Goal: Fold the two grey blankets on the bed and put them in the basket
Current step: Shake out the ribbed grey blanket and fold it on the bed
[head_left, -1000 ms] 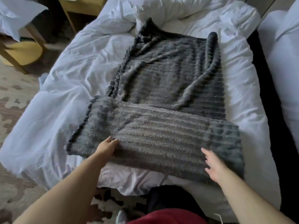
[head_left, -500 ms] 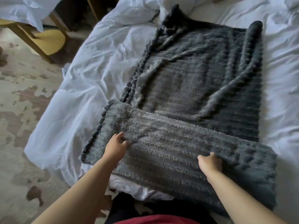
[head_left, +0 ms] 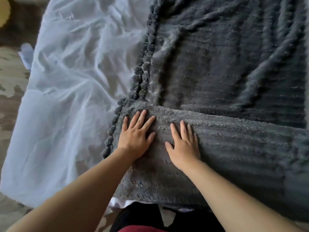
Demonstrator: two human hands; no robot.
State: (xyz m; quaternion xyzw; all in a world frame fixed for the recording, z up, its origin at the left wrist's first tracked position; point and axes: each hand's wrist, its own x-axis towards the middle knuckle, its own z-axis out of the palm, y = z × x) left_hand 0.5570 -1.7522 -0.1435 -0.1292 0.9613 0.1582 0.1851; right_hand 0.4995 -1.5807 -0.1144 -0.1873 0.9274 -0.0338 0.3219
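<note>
A dark grey ribbed blanket (head_left: pixel 225 61) with a pom-pom edge lies spread on the bed's white sheet (head_left: pixel 70 97). Its near part is folded over into a thick band (head_left: pixel 234 148) across the bed's front edge. My left hand (head_left: pixel 135 136) lies flat on the band near its left pom-pom edge, fingers straight and spread. My right hand (head_left: pixel 184 144) presses flat on the band just to the right of it, fingers straight. Neither hand holds anything. No basket is in view.
The rumpled white sheet hangs over the bed's left side down to a patterned floor (head_left: pixel 10 84). Part of a yellow object (head_left: pixel 3 12) shows at the top left corner. My dark trousers and red top (head_left: pixel 142 221) are at the bottom edge.
The camera has come much closer to the bed. Both hands moved left and together along the folded band; their curled fingers have straightened and now lie flat on it.
</note>
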